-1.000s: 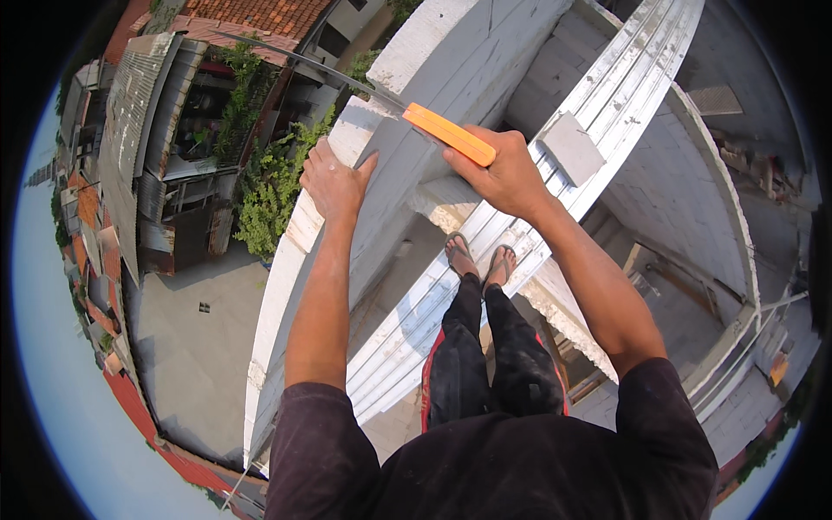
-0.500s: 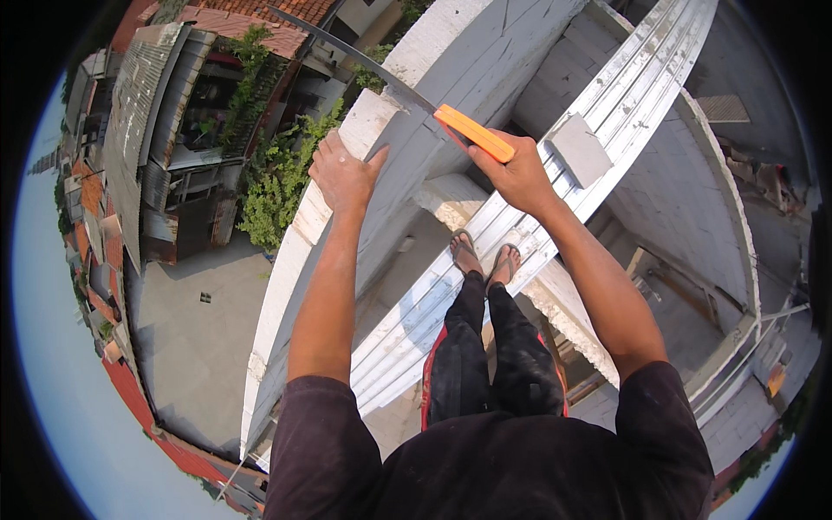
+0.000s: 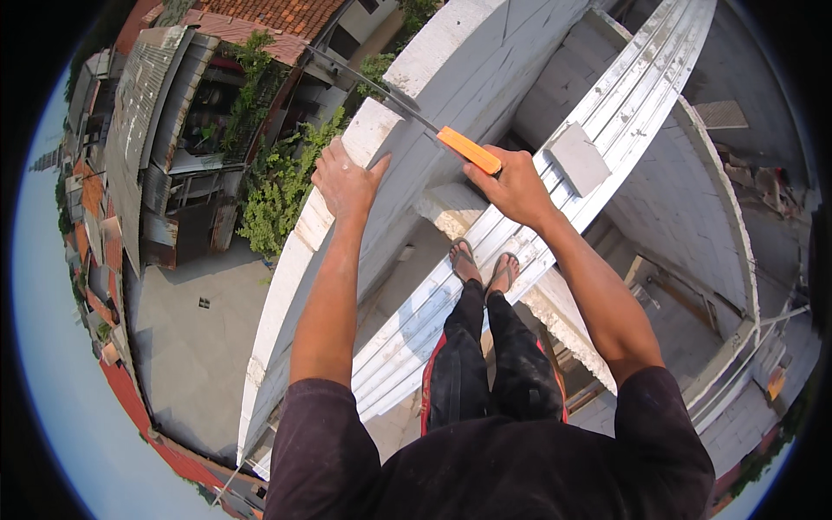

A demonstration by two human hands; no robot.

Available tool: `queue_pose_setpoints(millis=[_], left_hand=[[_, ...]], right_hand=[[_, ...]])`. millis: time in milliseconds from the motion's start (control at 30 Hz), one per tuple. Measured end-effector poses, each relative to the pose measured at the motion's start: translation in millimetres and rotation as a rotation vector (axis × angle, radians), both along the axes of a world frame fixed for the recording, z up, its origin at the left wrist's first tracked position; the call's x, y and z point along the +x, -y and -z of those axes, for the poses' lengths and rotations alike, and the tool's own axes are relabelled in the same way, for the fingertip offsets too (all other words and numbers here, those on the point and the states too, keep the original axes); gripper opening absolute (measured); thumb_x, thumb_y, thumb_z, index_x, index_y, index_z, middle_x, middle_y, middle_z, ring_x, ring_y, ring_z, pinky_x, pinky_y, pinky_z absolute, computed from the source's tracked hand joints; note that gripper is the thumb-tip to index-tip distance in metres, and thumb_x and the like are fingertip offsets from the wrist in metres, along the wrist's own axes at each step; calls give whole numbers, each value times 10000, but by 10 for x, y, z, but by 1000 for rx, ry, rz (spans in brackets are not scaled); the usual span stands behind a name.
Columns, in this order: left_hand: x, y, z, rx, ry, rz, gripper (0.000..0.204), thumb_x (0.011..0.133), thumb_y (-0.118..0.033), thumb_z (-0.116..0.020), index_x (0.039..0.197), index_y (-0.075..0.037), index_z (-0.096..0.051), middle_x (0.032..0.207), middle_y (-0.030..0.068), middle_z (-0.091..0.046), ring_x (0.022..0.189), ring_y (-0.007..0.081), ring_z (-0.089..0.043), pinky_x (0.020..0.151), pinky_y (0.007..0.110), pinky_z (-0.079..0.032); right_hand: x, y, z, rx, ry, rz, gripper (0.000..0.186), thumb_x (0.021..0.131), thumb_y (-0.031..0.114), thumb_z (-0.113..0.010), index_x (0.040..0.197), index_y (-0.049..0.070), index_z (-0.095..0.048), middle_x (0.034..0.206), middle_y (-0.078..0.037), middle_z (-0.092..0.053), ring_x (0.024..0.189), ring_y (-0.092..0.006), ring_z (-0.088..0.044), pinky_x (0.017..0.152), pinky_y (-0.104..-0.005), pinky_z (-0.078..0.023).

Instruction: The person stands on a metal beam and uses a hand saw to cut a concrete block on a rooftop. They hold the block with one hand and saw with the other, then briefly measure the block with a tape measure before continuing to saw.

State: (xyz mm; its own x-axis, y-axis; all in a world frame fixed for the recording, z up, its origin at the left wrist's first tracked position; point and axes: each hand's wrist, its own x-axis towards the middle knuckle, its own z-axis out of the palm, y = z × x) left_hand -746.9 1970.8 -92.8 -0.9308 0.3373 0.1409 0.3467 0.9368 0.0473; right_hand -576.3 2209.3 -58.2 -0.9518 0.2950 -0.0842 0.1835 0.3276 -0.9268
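Note:
My right hand [image 3: 511, 184] is closed around the orange handle of a hand saw [image 3: 468, 150]. Its dark, narrow blade slants up and left across the top of a white block wall [image 3: 368, 123], through a notch between two blocks, with the far end beyond the wall. Just on the near side of that notch, my left hand [image 3: 347, 180] grips the wall top. Its fingers curl over the outer edge and the thumb stands apart on the inner side. How deep the blade sits in the block cannot be made out.
My sandalled feet stand on a ribbed metal plank [image 3: 416, 319] spanning the walls high above the floor. A loose grey block [image 3: 579, 160] lies on it by my right hand. Broken-edged cross walls [image 3: 563, 325] run below. Outside are leafy branches [image 3: 277, 195] and rusty roofs [image 3: 147, 113].
The saw has come back toward me, its tip now nearer the wall and its handle a little lower. My right hand moved with it. The left hand stays on the wall top.

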Motion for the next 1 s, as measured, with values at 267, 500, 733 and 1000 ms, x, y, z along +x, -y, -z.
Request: queue_pose_setpoints(millis=[267, 500, 733, 1000], left_hand=[[30, -27, -52, -1, 22, 2, 953, 741, -587, -869, 1389, 16, -518, 1248, 205, -627, 1173, 389, -586, 999, 522, -444], [20, 10, 0, 5, -29, 18, 915, 723, -563, -890, 1350, 7, -546, 1209, 187, -627, 1154, 379, -587, 974, 517, -453], [31, -56, -69, -42, 18, 16, 935, 761, -565, -864, 1389, 27, -504, 1288, 229, -618, 1213, 408, -584, 1002, 546, -461], [-175, -142, -199, 175, 61, 175, 1177, 740, -721, -810, 1519, 65, -412, 1454, 275, -524, 1345, 419, -520, 1118, 577, -399]], right_hand=[[299, 77, 171, -58, 45, 20, 271, 950, 253, -708, 971, -17, -703, 664, -178, -635, 569, -333, -572, 603, -398, -484], [507, 252, 109, 40, -193, 53, 265, 936, 259, -725, 997, 2, -702, 667, -176, -645, 616, -397, -641, 615, -433, -517], [405, -16, 65, 91, -37, 11, 259, 927, 271, -717, 1002, 23, -705, 695, -189, -663, 637, -389, -661, 627, -428, -530], [3079, 468, -716, 117, 38, 194, 168, 806, 108, -763, 808, 35, -612, 670, -131, -487, 537, -348, -529, 511, -444, -396]])
